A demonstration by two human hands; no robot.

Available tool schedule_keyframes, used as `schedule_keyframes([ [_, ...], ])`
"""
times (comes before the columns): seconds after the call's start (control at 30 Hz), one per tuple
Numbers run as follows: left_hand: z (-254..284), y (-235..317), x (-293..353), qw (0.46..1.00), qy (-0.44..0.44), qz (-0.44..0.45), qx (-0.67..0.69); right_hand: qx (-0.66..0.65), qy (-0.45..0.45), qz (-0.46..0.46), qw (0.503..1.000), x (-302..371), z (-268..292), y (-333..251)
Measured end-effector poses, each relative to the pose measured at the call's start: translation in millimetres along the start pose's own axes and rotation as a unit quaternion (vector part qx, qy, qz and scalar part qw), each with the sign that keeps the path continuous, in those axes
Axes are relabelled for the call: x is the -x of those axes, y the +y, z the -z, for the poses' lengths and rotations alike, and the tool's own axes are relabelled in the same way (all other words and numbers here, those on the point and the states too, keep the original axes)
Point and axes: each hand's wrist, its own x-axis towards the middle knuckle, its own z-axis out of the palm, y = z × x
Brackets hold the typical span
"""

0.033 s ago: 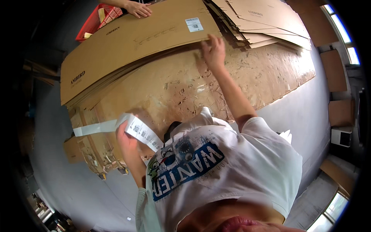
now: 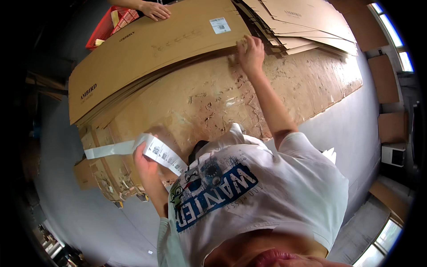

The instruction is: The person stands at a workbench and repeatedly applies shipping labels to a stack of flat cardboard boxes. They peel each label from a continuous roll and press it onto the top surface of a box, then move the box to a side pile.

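My left hand [image 2: 144, 158] is closed around a long white strip of printed labels [image 2: 167, 156]. One end hangs toward my shirt, and the other trails left over the table's edge. At the near right corner of a large brown cardboard sheet [image 2: 147, 55], my right hand [image 2: 251, 53] has its fingers bent and closed on the edge. The fingertips are partly hidden there. This sheet tops a stack of flat cardboard and bears a white label [image 2: 219, 25] near its right end. Another person's hand [image 2: 155, 10] lies flat on its far edge.
A second, uneven stack of flat cardboard [image 2: 307, 24] lies at the far right. The worn, scuffed table top [image 2: 200, 98] shows in front of the stacks. A red plastic basket [image 2: 101, 27] stands at the far left. Cardboard pieces [image 2: 384, 80] stand along the right side.
The top cardboard sheet has shifted slightly left, along with the other person's hand. My right hand has moved slightly right onto its corner, fingers more bent. My left hand is nearly still.
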Motion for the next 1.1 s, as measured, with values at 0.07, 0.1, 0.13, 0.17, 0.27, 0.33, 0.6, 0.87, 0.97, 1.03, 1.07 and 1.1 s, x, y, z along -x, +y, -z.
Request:
schedule_keyframes([
  [0.07,4.4,-1.3,-3.4,0.999,0.024,0.025,-0.001,0.063,-0.009,-0.016,0.998,-22.2,-3.6,18.6],
  [0.1,6.8,-3.1,-5.2,0.999,0.034,0.035,0.0,0.079,-0.03,-0.018,0.996,-29.3,-8.1,23.1],
  [0.13,7.9,-4.0,-8.0,0.998,0.044,0.044,0.002,0.094,-0.051,-0.02,0.994,-31.2,-11.3,27.5],
  [0.17,5.9,-5.4,-9.7,0.998,0.034,0.046,0.0,0.101,-0.055,-0.02,0.993,-31.8,-13.6,27.9],
  [0.27,-3.5,-10.4,-10.5,0.999,0.02,0.042,-0.013,0.124,-0.044,-0.011,0.991,-31.1,-18.6,26.6],
  [0.33,-15.5,-9.5,-9.8,0.999,0.033,0.027,-0.03,0.161,-0.051,0.023,0.985,-32.1,-13.0,21.5],
  [0.6,-4.2,-6.3,-5.2,1.0,-0.008,0.029,-0.002,0.077,-0.112,0.072,0.988,-11.4,-5.8,-21.3],
  [0.87,-38.0,21.3,-9.6,0.995,-0.065,-0.054,-0.055,-0.603,-0.564,-0.044,0.562,124.1,35.5,-207.4],
  [0.97,-30.0,21.9,-2.3,0.996,-0.056,-0.051,-0.044,-0.608,-0.6,-0.061,0.516,132.0,36.1,-218.5],
  [1.03,-24.8,20.9,1.2,0.997,-0.057,-0.049,-0.034,-0.593,-0.622,-0.065,0.508,132.1,35.5,-220.9],
  [1.07,-23.8,17.8,0.3,0.997,-0.062,-0.045,-0.031,-0.596,-0.617,-0.063,0.51,133.7,35.3,-220.7],
  [1.1,-23.2,14.0,-1.3,0.996,-0.067,-0.04,-0.03,-0.599,-0.611,-0.061,0.514,136.6,34.4,-221.8],
])
